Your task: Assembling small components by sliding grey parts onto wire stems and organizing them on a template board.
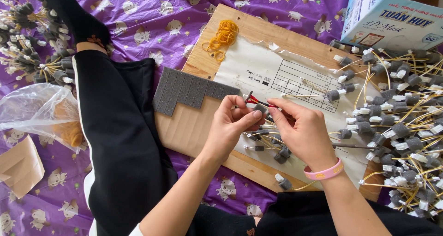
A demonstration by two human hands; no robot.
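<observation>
The purple patterned sheet covers the floor, and your black-clad legs cross it at 9 o'clock of the work area. A wooden board lies on the sheet at centre, partly covered by a torn white paper sheet. At 3 o'clock of the board, a large heap of finished wire pieces, each yellowish and tipped with a grey foam block, spreads to the frame edge; a second bundle sits at 10 o'clock. A clear plastic bag lies at 9 o'clock, a white and blue carton at 1 o'clock. A stepped grey foam sheet, scored into small squares, rests on the board's left part, with a clump of yellow rubber bands at 12 o'clock. Your left hand is closed in a pinch on a small grey foam block; your right hand, with a pink wristband, is closed in a pinch on a thin red and black wire that meets the block. Both are held just above the board's centre. Judge the block light, soft and easily crushed: hold it by its sides. Judge the wire thin and flexible: grip it close to the end.
</observation>
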